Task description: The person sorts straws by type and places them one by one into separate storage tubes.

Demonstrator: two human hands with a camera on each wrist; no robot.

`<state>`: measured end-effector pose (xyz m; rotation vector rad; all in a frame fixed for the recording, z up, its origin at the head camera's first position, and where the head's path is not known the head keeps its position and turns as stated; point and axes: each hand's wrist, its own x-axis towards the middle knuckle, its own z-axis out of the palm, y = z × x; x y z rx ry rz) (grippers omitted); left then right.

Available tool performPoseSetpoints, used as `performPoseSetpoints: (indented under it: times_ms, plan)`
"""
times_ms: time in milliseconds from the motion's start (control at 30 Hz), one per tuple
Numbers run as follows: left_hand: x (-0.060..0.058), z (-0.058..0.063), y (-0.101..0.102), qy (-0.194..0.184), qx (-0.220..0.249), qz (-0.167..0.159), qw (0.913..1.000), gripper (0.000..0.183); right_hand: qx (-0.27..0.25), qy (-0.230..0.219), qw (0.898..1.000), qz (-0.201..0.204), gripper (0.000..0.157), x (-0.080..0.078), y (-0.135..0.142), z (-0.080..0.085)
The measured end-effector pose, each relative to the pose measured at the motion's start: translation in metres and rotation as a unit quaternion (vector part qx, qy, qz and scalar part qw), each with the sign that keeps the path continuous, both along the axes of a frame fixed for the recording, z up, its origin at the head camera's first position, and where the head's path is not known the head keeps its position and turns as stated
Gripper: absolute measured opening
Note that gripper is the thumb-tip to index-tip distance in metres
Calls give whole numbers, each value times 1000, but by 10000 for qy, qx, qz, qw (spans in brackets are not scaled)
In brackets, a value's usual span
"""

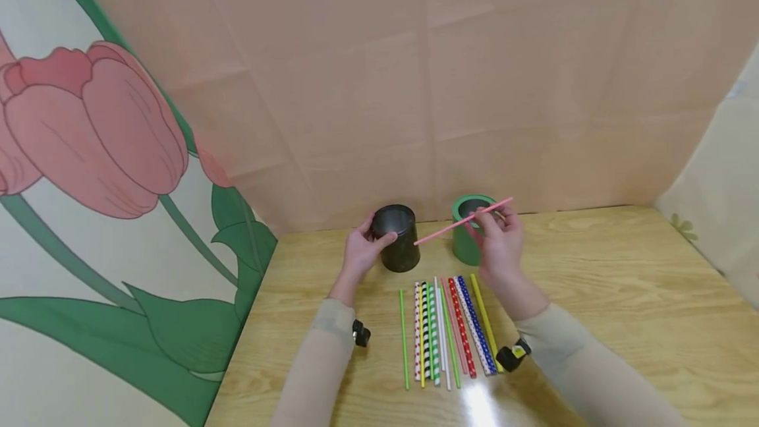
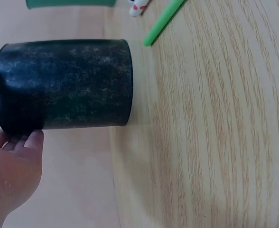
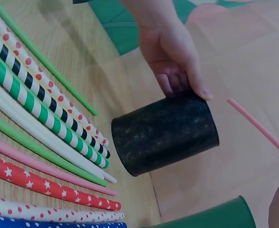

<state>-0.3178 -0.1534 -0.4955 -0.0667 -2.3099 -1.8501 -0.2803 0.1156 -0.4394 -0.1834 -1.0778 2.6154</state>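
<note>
My left hand [image 1: 363, 250] grips a black cylindrical cup [image 1: 400, 252] near its rim, thumb over the front and fingers round the far side. In the left wrist view the cup [image 2: 63, 85] shows a dark, scuffed wall. Between thumb and fingers, my right hand [image 1: 501, 242] pinches a thin pink straw [image 1: 441, 232], tilted with its lower end near the black cup. Behind that hand stands a green cup [image 1: 465, 246] with a thick rim, partly covered by the fingers. The right wrist view shows the free end of the pink straw [image 3: 253, 121] beside the black cup's rim.
Several straws lie side by side on the wooden table [image 1: 622, 295], among them a red starred straw [image 1: 462, 328], a blue dotted straw [image 1: 477, 325] and a yellow straw [image 1: 486, 321]. A lone green straw [image 1: 404, 341] lies leftmost. A pinkish covering [image 1: 356, 84] rises behind the table.
</note>
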Motion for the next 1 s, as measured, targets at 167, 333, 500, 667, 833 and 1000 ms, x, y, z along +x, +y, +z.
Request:
performPoseSetpoints:
  times_ms: [167,333,500,667,833,1000]
  plan:
    - [-1,0,-1,19,20,-7,10000,86,-82,54,9996,-265,23,-4,-10,-1]
    - [-2,-2,-6,48,19,48,10000,85,-135,106,9991,-393,24,-9,-22,-2]
    - [-3,-3,-9,67,39,117,9999,85,-49,129,9991,-408,26,-15,-32,-4]
    - [-3,-3,-11,55,14,88,9999,85,-27,281,9983,-508,31,-22,-38,-4]
    - [-3,-3,-11,33,-65,131,9999,85,-19,416,9973,-598,29,-26,-44,-2]
    - [-3,-4,-9,21,15,93,10000,87,133,540,9972,-503,32,-27,-50,0]
